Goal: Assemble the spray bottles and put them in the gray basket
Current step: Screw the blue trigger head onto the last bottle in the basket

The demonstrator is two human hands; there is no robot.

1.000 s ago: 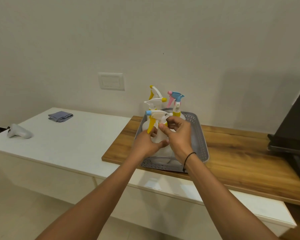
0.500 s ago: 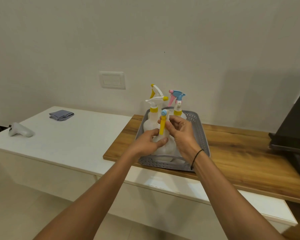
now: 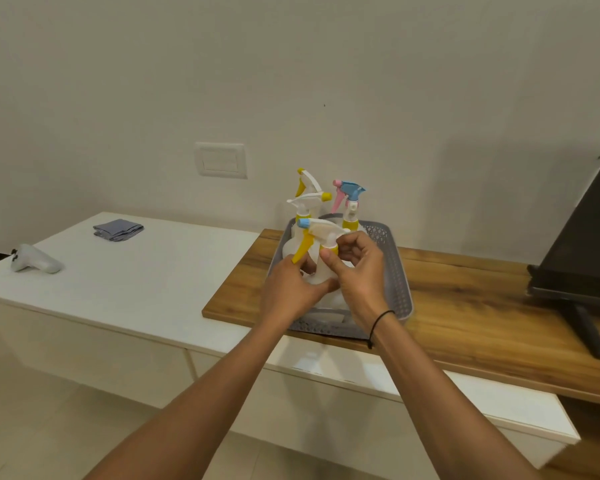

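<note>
Over a wooden table (image 3: 465,306), left hand (image 3: 288,292) grips a translucent white spray bottle (image 3: 321,271) above the gray plastic basket (image 3: 395,271); right hand (image 3: 357,271) pinches its yellow collar (image 3: 329,251).

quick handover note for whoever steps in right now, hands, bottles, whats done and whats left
Left hand: gripping the body of the held bottle.
Right hand: fingertips on the yellow collar under the white spray head with its yellow trigger, seemingly screwing it on.
The bottle is held over the gray basket on the wooden top.
Done: the blue-headed bottle and at least one yellow-and-white one stand assembled in the basket.
Left: finish tightening, set this bottle in the basket. No other loose parts visible.
</note>
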